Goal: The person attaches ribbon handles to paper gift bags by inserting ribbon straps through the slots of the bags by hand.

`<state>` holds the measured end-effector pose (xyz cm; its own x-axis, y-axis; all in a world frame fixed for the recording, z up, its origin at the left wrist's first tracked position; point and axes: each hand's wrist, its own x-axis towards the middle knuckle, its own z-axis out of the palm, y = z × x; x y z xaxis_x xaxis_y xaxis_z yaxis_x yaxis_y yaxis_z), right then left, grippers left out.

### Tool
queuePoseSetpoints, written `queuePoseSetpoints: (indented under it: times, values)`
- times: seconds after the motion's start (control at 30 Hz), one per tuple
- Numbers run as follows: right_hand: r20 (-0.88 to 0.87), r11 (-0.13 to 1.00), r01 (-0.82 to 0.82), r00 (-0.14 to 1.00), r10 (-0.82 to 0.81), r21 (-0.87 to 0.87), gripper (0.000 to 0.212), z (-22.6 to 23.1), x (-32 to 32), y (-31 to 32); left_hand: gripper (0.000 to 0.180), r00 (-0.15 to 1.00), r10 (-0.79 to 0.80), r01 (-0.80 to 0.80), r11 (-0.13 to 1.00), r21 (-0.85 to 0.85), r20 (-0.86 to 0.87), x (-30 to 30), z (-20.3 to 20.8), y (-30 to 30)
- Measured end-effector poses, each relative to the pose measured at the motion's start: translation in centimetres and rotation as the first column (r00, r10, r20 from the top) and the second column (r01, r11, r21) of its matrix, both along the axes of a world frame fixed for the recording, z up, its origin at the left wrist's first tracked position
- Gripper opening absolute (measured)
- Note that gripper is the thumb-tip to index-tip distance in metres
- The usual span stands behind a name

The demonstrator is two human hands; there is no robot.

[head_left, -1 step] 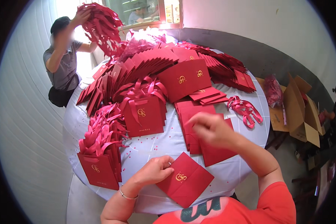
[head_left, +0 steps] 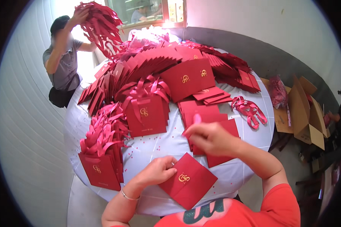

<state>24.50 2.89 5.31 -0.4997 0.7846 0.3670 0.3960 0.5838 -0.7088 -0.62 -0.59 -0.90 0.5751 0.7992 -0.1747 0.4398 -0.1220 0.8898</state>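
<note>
A flat red paper gift bag with a gold emblem lies on the cloth-covered table right in front of me. My left hand grips its upper left edge, the fingers bent at the rim and partly hidden. My right hand hovers over a stack of flat red bags, its fingers drawn together. A blurred pink bit shows beside those fingertips; whether it is held is unclear. Right of the stack lies a loose bunch of pink ribbons.
Bags with pink ribbon handles stand at the left, another row nearer me. Piles of flat bags cover the far side. Across the table a person lifts a ribbon bundle. An opened cardboard box stands at right.
My right hand has come slightly down and nearer to me, and a pink bit now shows at its fingertips. The other person's ribbon bundle has shifted slightly left. My left hand stays on the bag.
</note>
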Motion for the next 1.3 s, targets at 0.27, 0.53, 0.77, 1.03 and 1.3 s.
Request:
queuePoseSetpoints:
  times: [0.27,0.53,0.77,1.03,1.3]
  values:
    - [0.581,0.973,-0.231,0.795,0.176,0.022,0.036,-2.7,-1.8,-4.6,0.027,0.968,-0.035,0.044,0.998,-0.034,0.250,0.4,-1.7,1.4]
    - [0.570,0.951,-0.300,0.770,0.287,-0.073,0.036,-1.3,0.0,-5.8,0.031,0.949,0.078,0.033,0.939,-0.343,0.306,0.6,-0.4,0.7]
    - [0.588,0.891,-0.372,0.671,0.451,-0.259,0.039,0.1,1.3,-7.1,0.025,0.966,0.220,-0.183,0.954,0.239,-0.137,2.0,-0.7,-0.4]
    - [0.264,0.981,-0.195,0.947,0.185,0.011,0.030,0.2,1.0,-4.1,0.025,0.971,0.233,-0.206,0.926,0.315,-0.050,1.9,-0.9,-0.2]
    - [0.098,0.978,-0.002,0.995,0.023,-0.210,0.016,-3.6,-4.1,-1.0,0.022,0.979,0.176,-0.199,0.937,0.286,0.103,1.9,-1.3,-0.3]
